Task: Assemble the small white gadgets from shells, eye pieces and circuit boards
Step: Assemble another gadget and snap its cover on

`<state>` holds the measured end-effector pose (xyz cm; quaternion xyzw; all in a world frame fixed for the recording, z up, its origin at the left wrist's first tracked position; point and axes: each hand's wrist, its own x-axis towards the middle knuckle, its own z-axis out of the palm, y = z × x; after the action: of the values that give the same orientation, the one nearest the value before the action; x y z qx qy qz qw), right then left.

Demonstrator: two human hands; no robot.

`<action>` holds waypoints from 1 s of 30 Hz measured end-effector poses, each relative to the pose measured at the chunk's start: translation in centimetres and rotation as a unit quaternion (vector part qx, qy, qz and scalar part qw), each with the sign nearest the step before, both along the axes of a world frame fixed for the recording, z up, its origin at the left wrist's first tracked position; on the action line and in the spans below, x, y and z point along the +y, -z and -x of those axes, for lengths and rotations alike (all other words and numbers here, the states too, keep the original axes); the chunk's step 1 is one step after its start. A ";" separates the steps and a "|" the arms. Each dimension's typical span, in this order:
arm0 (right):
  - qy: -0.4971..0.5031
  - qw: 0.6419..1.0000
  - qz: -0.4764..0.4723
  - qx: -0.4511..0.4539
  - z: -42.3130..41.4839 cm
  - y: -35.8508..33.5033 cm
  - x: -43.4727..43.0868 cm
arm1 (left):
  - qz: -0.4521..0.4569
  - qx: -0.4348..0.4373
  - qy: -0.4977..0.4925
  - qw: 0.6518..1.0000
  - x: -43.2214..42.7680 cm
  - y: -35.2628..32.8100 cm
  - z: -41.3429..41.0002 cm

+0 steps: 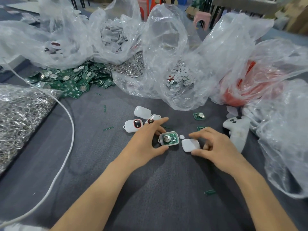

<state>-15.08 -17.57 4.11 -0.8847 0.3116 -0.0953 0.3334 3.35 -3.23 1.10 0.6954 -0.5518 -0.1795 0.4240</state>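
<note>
Workspace is a big grey cloth table [150, 189] with crinkly clear plastic bags [166, 47] piled all along the far side. One of them is full of little white discs [180, 75], and on the right there's something red bagged up [241, 90]. On the left there's a bag of shiny metal rings [20, 117], and beyond it sits a loose heap of green circuit boards [71, 80]. A white cable [66, 130] snakes down the left side toward the near edge, and a white controller-looking thing [236, 129] lies off to the right. In the middle, the left hand [146, 139] has its thumb and curled fingers around an open shell [169, 138]. It's a small rounded white tray with a loop at its left end, and a green board with a round silver coin cell is seated inside, facing up. Just right of it, the right hand [215, 145] grips a plain white lid [190, 145] lying flat on the cloth, thumb on its near edge and index finger stretched out over it. A tiny white oval piece [181, 136] sits between shell and lid. Just beyond the left hand are a few white gadgets [133, 125]; two show a dark eye ringed in red, and one is blank. A stray board [199, 116] lies farther right.
</note>
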 end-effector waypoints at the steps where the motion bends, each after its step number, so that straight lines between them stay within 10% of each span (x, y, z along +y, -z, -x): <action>1: 0.000 1.000 0.017 0.008 -0.1 -0.2 -0.1 | -0.002 0.005 0.002 1.000 0.0 0.0 0.0; 30: -0.108 0.992 0.072 -0.002 -4.4 -1.8 1.8 | 0.002 0.056 0.025 0.998 0.3 -0.5 0.1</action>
<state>-10.64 -15.82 5.90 -0.9346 0.2059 -0.0827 0.2779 3.26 -2.93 1.64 0.6695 -0.5448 -0.2275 0.4508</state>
